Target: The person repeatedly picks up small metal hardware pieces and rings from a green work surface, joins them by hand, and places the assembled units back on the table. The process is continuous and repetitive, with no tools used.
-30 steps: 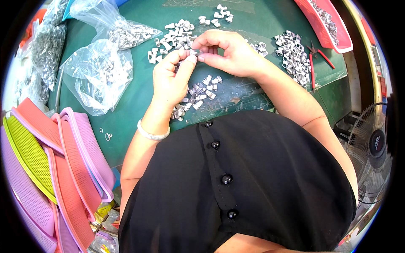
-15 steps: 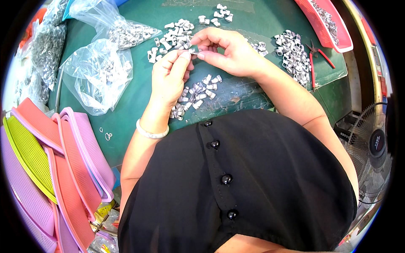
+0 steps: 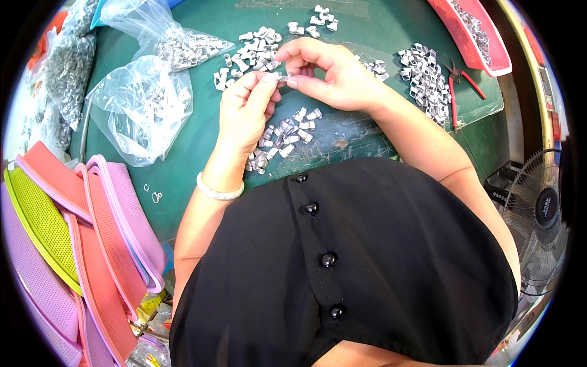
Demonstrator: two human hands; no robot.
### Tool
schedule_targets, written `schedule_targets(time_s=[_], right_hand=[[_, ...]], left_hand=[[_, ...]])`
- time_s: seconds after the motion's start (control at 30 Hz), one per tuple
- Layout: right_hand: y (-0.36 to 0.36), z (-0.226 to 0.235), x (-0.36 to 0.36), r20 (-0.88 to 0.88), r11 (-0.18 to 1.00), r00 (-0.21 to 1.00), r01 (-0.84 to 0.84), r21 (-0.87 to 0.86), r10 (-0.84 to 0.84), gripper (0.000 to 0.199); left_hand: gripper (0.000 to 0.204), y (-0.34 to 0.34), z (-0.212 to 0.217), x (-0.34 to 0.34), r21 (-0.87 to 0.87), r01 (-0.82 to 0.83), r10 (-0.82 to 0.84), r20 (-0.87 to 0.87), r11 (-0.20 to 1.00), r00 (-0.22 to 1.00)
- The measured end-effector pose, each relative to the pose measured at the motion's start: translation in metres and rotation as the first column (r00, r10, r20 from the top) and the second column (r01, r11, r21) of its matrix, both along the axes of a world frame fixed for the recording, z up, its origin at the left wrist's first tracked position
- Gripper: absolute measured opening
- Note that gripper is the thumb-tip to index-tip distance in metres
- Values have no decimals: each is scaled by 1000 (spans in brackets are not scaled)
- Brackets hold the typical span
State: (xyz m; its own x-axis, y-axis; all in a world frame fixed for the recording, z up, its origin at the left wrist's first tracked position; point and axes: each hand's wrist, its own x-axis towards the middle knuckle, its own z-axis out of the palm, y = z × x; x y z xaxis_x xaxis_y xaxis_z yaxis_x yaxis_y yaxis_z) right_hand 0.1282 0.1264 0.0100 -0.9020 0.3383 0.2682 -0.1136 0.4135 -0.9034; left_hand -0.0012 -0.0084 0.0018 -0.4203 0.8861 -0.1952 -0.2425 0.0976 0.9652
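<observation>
Between my two hands is a small silvery metal piece (image 3: 280, 77), partly covered by fingertips. My left hand (image 3: 249, 101) pinches its left end between thumb and fingers. At its right end the thumb and curled fingers of my right hand (image 3: 321, 73) close on the same piece. Beyond the hands lies a loose pile of similar metal pieces (image 3: 260, 44). Nearer my body, a scattered group of them (image 3: 286, 136) rests on the green tabletop (image 3: 202, 122). A larger pile (image 3: 426, 85) sits right of my right forearm.
Red-handled pliers (image 3: 455, 82) lie by the right pile. A pink basket (image 3: 498, 52) of metal parts stands at the far right. Clear plastic bags (image 3: 131, 131) with pieces are on the left. Stacked plastic baskets (image 3: 101, 244) fill the lower left; a fan (image 3: 541, 211) stands right.
The metal piece between my fingertips has tilted slightly. Both hands stay nearly in the same place, and the piles look unchanged.
</observation>
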Motion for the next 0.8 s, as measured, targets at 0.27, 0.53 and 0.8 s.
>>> schedule_targets(time_s=[0.27,0.53,0.8], right_hand=[[1,-3,-1,-64,1000,998,28,-14,-28,30],[0,2,-1,-160,987,985,83,136,-61,28],[-1,3,-2,-196,968,977,128,214,-86,29]], left_hand=[[10,0,-9,0,78,-13,23,-140,997,990],[16,0,-11,1,161,-23,58,-216,987,975],[22,-1,-6,3,160,-20,54,-207,987,977]])
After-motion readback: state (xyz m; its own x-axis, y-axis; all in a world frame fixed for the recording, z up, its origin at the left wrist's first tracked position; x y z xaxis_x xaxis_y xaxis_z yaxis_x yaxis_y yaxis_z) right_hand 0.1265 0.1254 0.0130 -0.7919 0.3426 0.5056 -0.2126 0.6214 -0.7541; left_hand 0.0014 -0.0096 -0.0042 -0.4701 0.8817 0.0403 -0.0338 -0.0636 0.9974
